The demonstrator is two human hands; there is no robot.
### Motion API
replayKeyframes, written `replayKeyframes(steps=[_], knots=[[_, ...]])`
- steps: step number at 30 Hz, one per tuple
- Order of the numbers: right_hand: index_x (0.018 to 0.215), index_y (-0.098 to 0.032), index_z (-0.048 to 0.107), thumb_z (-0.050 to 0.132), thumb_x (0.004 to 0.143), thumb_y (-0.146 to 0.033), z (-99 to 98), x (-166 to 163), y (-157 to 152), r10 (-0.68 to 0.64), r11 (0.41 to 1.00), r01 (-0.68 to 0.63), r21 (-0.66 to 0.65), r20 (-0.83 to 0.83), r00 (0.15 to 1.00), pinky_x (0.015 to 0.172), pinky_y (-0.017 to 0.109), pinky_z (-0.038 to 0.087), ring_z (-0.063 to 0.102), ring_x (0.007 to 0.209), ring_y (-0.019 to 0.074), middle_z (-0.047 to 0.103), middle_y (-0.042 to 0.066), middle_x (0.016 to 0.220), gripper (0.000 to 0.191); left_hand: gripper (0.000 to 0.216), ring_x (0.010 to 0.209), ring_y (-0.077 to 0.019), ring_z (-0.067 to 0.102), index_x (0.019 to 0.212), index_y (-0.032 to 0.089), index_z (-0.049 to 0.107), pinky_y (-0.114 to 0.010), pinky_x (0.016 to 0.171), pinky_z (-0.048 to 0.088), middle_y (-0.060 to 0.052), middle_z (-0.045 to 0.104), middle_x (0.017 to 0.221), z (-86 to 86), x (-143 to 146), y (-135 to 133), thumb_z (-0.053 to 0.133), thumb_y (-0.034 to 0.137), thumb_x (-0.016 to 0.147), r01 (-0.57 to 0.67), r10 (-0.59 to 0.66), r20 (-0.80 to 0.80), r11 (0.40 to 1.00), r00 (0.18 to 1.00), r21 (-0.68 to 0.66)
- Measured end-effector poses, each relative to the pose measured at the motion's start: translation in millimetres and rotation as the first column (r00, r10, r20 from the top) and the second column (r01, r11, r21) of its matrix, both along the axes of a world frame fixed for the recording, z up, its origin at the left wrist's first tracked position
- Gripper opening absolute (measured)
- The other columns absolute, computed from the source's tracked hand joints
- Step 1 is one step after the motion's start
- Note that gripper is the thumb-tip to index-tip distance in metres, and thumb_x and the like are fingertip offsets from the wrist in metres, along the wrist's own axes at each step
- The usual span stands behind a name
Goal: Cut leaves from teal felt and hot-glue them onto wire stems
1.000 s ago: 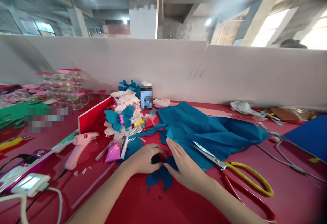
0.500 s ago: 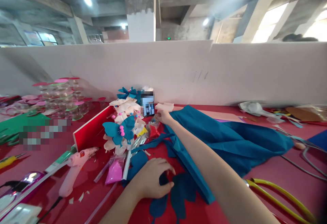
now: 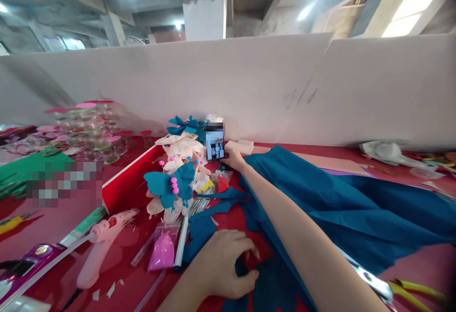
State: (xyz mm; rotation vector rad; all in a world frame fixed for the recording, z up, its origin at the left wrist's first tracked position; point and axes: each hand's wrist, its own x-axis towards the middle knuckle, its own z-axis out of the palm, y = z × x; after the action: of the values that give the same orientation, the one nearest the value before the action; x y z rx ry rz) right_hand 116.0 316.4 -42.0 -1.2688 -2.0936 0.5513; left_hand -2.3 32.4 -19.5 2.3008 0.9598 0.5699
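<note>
Red table [image 3: 420, 267] is crowded with craft stock. Large teal felt sheet [image 3: 338, 207] lies rumpled across its right half. Pink plastic glue gun [image 3: 98, 250] lies at left, well apart from both hands. Left hand [image 3: 224, 269] is near the front edge, grip pinched together on the small dark-teal felt cut-out [image 3: 267, 283] lying flat on the table. Right hand [image 3: 233, 160] is stretched far back, fingertips touching the small upright lit-screen phone [image 3: 214, 143] by the white partition; cannot tell its grip.

Pink glue gun [image 3: 101, 245], yellow-handled scissors [image 3: 374, 283]
</note>
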Motion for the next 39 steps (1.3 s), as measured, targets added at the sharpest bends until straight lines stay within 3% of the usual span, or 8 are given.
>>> replayKeyframes(steps=[5,10,16,20,23,28,33,39], knots=[[0.093,-0.01,0.064,0.061,0.083,-0.015,18.0,22,-39,-0.113,0.993,0.114,0.034,-0.027,0.993,0.075,0.031,0.053,0.065,0.08,0.0165,0.068,0.006,0.089,0.012,0.021,0.077,-0.0163,0.058,0.09,0.022,0.061,-0.026,0.071,0.041,0.0,0.063,0.082,2.5,-1,1,0.065,0.025,0.069,0.022,-0.022,0.0,1.0,1.0,0.019],[0.081,-0.014,0.069,0.057,0.076,-0.009,34.5,50,-130,-0.114,0.991,0.117,0.072,-0.034,0.993,0.069,0.026,0.05,0.065,0.073,0.0183,0.071,0.006,0.079,0.013,0.018,0.072,-0.015,0.057,0.091,0.02,0.063,-0.024,0.067,0.042,-0.001,0.062,0.079,-0.2,-3,2,0.061,0.023,0.074,0.054,-0.055,0.032,0.998,0.998,0.025],[0.083,-0.019,0.066,0.049,0.083,-0.014,29.1,72,-268,0.065,0.994,-0.072,0.079,0.09,0.994,0.063,0.026,0.047,0.062,0.07,0.0168,0.068,0.004,0.079,0.018,0.021,0.076,-0.016,0.058,0.096,0.018,0.063,-0.025,0.068,0.045,-0.004,0.063,0.087,-1.8,-12,3,0.062,0.025,0.075,0.077,-0.077,0.0,0.997,0.997,0.027],[0.089,-0.02,0.065,0.047,0.084,-0.012,22.7,80,-309,0.165,0.978,-0.19,0.09,0.229,0.959,0.073,0.029,0.049,0.061,0.085,0.0199,0.067,0.007,0.088,0.021,0.036,0.093,-0.0205,0.059,0.103,0.02,0.06,-0.031,0.084,0.045,-0.006,0.063,0.101,-0.6,-14,-2,0.069,0.039,0.073,0.11,-0.11,-0.009,0.993,0.994,0.046],[0.089,-0.018,0.065,0.048,0.085,-0.013,36.1,76,-286,0.114,0.976,-0.152,0.158,0.229,0.967,0.076,0.03,0.049,0.061,0.085,0.0201,0.067,0.007,0.089,0.019,0.046,0.112,-0.0258,0.052,0.108,0.024,0.059,-0.039,0.097,0.038,-0.007,0.059,0.116,-1.1,-11,-5,0.072,0.048,0.07,0.102,-0.101,-0.032,0.993,0.994,0.059],[0.094,-0.013,0.067,0.056,0.081,-0.012,60.5,46,-176,-0.06,0.987,0.027,0.161,0.203,0.977,0.081,0.029,0.048,0.062,0.087,0.0203,0.069,0.009,0.093,0.017,0.045,0.107,-0.0268,0.053,0.105,0.026,0.06,-0.046,0.103,0.03,-0.005,0.061,0.109,-2.3,-6,-7,0.072,0.048,0.068,0.06,-0.057,-0.065,0.997,0.996,0.05],[0.1,-0.011,0.062,0.059,0.086,-0.022,39.2,12,-71,-0.108,0.994,0.1,0.049,0.233,0.966,0.076,0.034,0.052,0.062,0.084,0.0178,0.065,0.007,0.094,0.018,0.041,0.097,-0.022,0.056,0.099,0.027,0.061,-0.041,0.102,0.031,-0.001,0.061,0.099,-3.5,-4,-5,0.076,0.04,0.064,0.045,-0.044,-0.027,0.999,0.999,0.025],[0.109,-0.014,0.058,0.055,0.09,-0.033,9.2,-8,-18,-0.098,0.995,0.103,-0.007,0.243,0.965,0.077,0.037,0.053,0.061,0.089,0.0182,0.061,0.006,0.106,0.027,0.043,0.092,-0.0223,0.057,0.098,0.028,0.062,-0.038,0.091,0.037,-0.001,0.062,0.095,-9.4,-2,0,0.077,0.042,0.061,0.032,-0.031,-0.019,0.999,0.999,0.014]])
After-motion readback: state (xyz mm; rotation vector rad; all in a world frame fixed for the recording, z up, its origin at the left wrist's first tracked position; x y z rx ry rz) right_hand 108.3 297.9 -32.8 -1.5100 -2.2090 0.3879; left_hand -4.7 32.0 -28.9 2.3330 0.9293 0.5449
